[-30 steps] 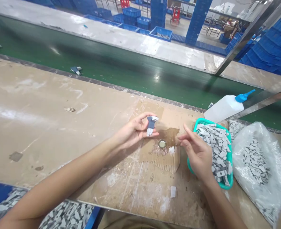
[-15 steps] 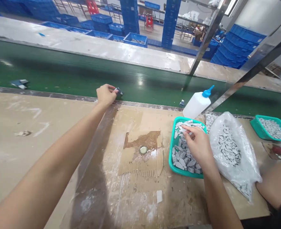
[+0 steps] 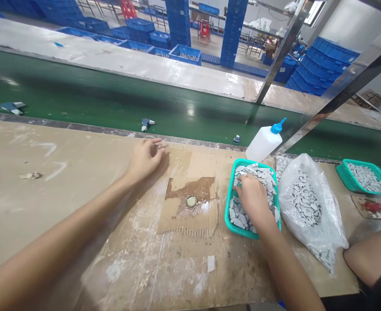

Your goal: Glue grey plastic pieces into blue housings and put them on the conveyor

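My left hand (image 3: 147, 159) hovers over the near table by the belt edge, thumb and fingers apart, with nothing in it. Just beyond it, a dark blue piece with white bits attached (image 3: 147, 124) lies on the green belt (image 3: 190, 101). My right hand (image 3: 254, 196) reaches down into a green plastic basket (image 3: 227, 211) of small grey-white flat pieces (image 3: 265, 175). Its thumb and fingers look apart among the pieces, and the fingertips are partly hidden. Between the hands, a small round cap holding pale liquid (image 3: 191, 201) sits on a stained cardboard sheet (image 3: 185, 224).
A white squeeze bottle with blue nozzle (image 3: 263, 142) stands behind the basket. To the right are a clear bag of pieces (image 3: 307, 207), another green basket (image 3: 342, 175) and a co-worker's arm (image 3: 368, 255). Other pieces (image 3: 13, 107) ride the belt; metal posts (image 3: 279, 56) rise beyond.
My left hand has let go of the dark blue piece on the belt and drawn back toward me. My right hand has gone lower into the basket. Belt pieces have shifted left.
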A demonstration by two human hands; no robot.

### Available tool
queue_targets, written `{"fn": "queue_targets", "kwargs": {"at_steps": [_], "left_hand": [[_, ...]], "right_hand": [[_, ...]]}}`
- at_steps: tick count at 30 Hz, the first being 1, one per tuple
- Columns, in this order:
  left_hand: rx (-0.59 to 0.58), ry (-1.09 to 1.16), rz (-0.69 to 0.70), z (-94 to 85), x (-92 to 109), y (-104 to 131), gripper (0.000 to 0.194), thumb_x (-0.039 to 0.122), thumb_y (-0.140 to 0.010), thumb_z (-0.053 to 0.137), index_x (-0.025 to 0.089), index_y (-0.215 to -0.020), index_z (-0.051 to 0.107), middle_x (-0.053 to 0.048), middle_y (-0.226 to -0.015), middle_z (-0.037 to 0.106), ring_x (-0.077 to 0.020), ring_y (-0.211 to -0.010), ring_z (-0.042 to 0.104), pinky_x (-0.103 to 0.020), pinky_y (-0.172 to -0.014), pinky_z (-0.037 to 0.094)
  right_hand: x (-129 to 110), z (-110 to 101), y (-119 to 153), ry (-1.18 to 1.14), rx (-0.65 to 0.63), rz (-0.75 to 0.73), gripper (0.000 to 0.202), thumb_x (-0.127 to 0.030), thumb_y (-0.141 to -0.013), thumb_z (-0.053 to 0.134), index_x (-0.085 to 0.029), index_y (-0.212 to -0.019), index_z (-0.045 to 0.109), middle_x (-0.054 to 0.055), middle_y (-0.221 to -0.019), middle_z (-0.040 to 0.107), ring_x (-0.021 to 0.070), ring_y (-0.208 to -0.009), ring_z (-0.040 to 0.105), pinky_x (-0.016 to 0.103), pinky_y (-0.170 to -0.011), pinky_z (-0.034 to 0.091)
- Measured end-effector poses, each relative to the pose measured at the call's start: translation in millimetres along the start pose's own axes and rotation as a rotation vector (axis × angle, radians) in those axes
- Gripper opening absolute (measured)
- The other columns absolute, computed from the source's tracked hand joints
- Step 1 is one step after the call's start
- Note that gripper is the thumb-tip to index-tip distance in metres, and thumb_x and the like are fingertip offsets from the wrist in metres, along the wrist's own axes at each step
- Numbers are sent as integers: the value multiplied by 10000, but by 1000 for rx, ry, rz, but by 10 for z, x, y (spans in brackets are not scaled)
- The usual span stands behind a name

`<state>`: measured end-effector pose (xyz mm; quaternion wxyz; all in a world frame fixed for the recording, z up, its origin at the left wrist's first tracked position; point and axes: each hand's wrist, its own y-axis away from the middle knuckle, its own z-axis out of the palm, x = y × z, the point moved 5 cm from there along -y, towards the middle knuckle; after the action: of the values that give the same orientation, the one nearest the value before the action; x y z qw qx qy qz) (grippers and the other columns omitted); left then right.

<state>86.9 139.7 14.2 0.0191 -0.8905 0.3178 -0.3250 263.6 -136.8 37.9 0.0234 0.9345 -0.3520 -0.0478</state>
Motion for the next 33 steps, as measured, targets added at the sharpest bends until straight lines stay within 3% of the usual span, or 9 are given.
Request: {"fn": "queue_targets", "kwargs": {"at_steps": [4, 9, 18, 20, 22, 24, 26, 30, 33], "left_hand": [[58, 131, -36, 10, -102, 226, 339, 320, -823, 531, 144, -1086, 653, -164, -1160, 665, -319, -1143, 611, -462, -1048, 452], [165, 323, -145, -5, -302, 254, 282, 226, -807, 494, 164, -1018, 671, -137, -1150, 702, -269, -1094, 662, -428, -1023, 498], [217, 412, -162, 4, -359, 271, 265, 141, -777, 494, 157, -947, 697, -105, -1087, 732, -248, -1030, 681, -402, -1004, 511], [230, 405, -152, 5, -372, 269, 258, 117, -775, 497, 158, -930, 699, -101, -1073, 736, -246, -1015, 682, -397, -996, 512], [238, 403, -146, 9, -387, 261, 264, 87, -768, 494, 158, -917, 700, -96, -1057, 740, -240, -1006, 681, -389, -988, 513], [247, 405, -137, 14, -399, 251, 280, 59, -761, 486, 154, -914, 700, -94, -1045, 743, -231, -998, 679, -379, -979, 513], [258, 413, -127, 19, -409, 242, 290, 42, -758, 482, 150, -914, 701, -93, -1036, 744, -219, -983, 679, -367, -969, 513], [282, 423, -104, 24, -417, 236, 297, 21, -759, 479, 148, -903, 706, -91, -1001, 745, -207, -956, 673, -355, -942, 513], [297, 436, -97, 25, -423, 240, 302, 10, -757, 474, 148, -892, 706, -88, -973, 743, -201, -942, 667, -350, -926, 512]], "right_hand": [[-47, 17, -29, 32, -21, -28, 149, -77, -868, 594, -122, -933, 720, 168, -990, 678, 261, -891, 656, 305, -642, 407], [22, 35, -62, 12, -7, -46, 96, -138, -828, 641, -144, -849, 734, 122, -906, 673, 231, -808, 643, 299, -671, 412], [100, -14, -14, -119, 108, -53, 329, -113, -814, 522, -121, -1085, 708, 130, -986, 744, 252, -884, 691, 363, -843, 507], [124, -94, 86, -248, 161, -48, 355, -213, -870, 523, -140, -1185, 670, 127, -1034, 751, 241, -851, 713, 386, -834, 546], [130, -188, 219, -580, 249, -32, 393, -350, -868, 609, -173, -1217, 647, 119, -1053, 751, 239, -836, 728, 393, -799, 585], [40, -221, 331, -823, 245, -51, 364, -407, -840, 676, -194, -1134, 674, 102, -990, 758, 232, -815, 732, 382, -767, 606], [-165, -191, 384, -917, 139, -127, 290, -400, -846, 688, -202, -1058, 697, 94, -959, 758, 217, -798, 729, 361, -741, 615], [-612, -66, 363, -775, 20, -370, 204, -352, -904, 639, -244, -1037, 749, 86, -1067, 739, 213, -949, 701, 363, -821, 600], [-722, 80, 319, -670, 7, -417, 255, -333, -925, 622, -268, -1145, 734, 67, -1033, 753, 198, -902, 710, 364, -827, 599]]}}
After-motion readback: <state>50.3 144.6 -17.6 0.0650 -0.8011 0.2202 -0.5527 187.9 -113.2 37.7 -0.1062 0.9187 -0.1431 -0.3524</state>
